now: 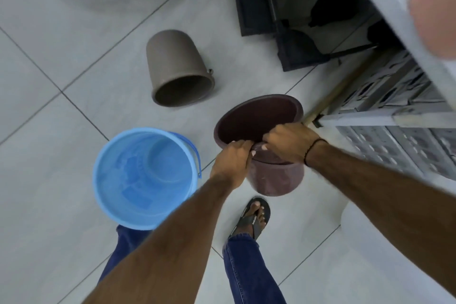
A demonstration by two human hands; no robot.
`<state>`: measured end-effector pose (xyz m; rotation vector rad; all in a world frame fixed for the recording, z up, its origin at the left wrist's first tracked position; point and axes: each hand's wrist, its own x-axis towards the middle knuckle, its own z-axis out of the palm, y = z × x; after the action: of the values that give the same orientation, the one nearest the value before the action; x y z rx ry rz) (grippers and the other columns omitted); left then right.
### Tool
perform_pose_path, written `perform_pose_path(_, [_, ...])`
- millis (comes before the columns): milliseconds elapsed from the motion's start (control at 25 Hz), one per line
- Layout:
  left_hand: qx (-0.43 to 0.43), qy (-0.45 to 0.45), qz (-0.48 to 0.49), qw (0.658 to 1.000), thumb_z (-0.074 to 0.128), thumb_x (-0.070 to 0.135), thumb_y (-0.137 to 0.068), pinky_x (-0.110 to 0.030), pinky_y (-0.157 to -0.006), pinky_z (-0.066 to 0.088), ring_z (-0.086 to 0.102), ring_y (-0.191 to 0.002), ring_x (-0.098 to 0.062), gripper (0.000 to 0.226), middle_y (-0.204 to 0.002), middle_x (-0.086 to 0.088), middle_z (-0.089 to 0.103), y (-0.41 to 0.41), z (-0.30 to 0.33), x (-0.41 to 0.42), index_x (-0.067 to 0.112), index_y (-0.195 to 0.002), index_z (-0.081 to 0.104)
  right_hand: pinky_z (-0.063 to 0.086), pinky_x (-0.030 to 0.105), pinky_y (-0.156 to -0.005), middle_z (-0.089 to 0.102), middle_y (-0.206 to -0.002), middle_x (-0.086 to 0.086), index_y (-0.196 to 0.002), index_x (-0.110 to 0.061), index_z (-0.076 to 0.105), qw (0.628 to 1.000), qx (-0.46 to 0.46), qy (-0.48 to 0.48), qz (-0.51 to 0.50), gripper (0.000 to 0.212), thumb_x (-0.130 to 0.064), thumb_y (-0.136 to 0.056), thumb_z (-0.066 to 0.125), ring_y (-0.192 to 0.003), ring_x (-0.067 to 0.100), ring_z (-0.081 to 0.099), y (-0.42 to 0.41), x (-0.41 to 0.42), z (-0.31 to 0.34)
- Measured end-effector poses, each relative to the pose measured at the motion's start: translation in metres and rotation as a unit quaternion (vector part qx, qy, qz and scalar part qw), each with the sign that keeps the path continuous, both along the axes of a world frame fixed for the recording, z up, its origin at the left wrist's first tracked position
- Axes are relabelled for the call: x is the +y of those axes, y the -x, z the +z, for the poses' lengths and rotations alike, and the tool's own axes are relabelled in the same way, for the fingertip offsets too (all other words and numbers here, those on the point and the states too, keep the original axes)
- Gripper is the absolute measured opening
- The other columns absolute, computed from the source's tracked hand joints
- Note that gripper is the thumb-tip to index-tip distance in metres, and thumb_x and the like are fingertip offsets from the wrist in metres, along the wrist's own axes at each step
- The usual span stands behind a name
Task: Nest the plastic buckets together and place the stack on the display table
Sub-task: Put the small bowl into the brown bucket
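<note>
Currently, both hands close on the near rim of the maroon bucket (pixel 261 131), which is tilted with its mouth facing away from the person: the left hand (pixel 232 163) pinches the rim with fingers curled over it, and the right hand (pixel 288 142) clamps the rim just beside it. Nearby, the blue bucket (pixel 145 177) stands upright on the tiled floor (pixel 49 81) to the left. Farther off, the grey bucket (pixel 177 69) lies on its side, well apart from both.
</note>
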<state>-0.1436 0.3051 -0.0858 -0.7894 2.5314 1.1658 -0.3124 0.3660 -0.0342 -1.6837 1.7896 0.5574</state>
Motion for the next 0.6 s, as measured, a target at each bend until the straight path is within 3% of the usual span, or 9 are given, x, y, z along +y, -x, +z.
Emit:
perform_pose_path(120, [0.015, 0.097, -0.074, 0.992, 0.066, 0.016, -0.088, -0.038, -0.090, 0.057, 0.066, -0.098, -0.025, 0.028, -0.108, -0.007, 0.072, 0.000, 0.025, 0.005, 0.015, -0.116, 0.064, 0.054, 0.036, -0.069, 0.072, -0.100, 0.005, -0.106, -0.018, 0.062, 0.999, 0.009, 0.035, -0.022, 0.020, -0.030, -0.099, 0.047, -0.087, 0.026, 0.069, -0.008, 0.036, 0.021])
perform_pose_path(280, [-0.015, 0.167, -0.168, 0.971, 0.076, 0.019, -0.080, -0.035, -0.110, 0.041, 0.061, -0.120, -0.021, 0.048, -0.126, -0.005, 0.069, -0.010, 0.024, 0.025, 0.016, -0.126, 0.062, 0.056, 0.038, -0.082, 0.069, -0.114, 0.011, -0.119, -0.012, 0.058, 0.995, 0.022, 0.048, -0.078, 0.026, -0.013, -0.096, 0.047, -0.098, 0.029, 0.067, -0.041, 0.078, 0.012])
perform_pose_path(400, [-0.036, 0.203, -0.229, 0.951, 0.072, 0.021, -0.084, -0.035, -0.112, 0.038, 0.059, -0.123, -0.022, 0.045, -0.129, -0.006, 0.067, -0.023, 0.000, 0.041, 0.014, -0.128, 0.062, 0.056, 0.039, -0.088, 0.067, -0.119, 0.014, -0.123, -0.008, 0.056, 0.994, 0.041, 0.031, -0.101, 0.029, -0.009, -0.096, 0.047, -0.104, 0.030, 0.064, -0.069, 0.103, -0.018])
perform_pose_path(520, [-0.042, 0.222, -0.270, 0.936, 0.071, 0.020, -0.083, -0.035, -0.110, 0.041, 0.062, -0.119, -0.023, 0.040, -0.123, -0.007, 0.071, -0.041, -0.017, 0.058, 0.013, -0.122, 0.067, 0.057, 0.038, -0.083, 0.069, -0.113, 0.013, -0.116, -0.007, 0.058, 0.991, 0.035, 0.011, -0.126, 0.024, -0.009, -0.093, 0.053, -0.100, 0.029, 0.066, -0.099, 0.120, -0.036])
perform_pose_path(600, [-0.066, 0.214, -0.315, 0.922, 0.067, 0.019, -0.088, -0.037, -0.116, 0.032, 0.053, -0.130, -0.026, 0.046, -0.135, -0.010, 0.062, -0.048, -0.021, 0.066, 0.011, -0.133, 0.058, 0.055, 0.037, -0.081, 0.069, -0.111, 0.012, -0.114, -0.006, 0.060, 0.986, 0.036, -0.023, -0.164, 0.023, -0.008, -0.092, 0.053, -0.098, 0.028, 0.066, -0.114, 0.130, -0.037])
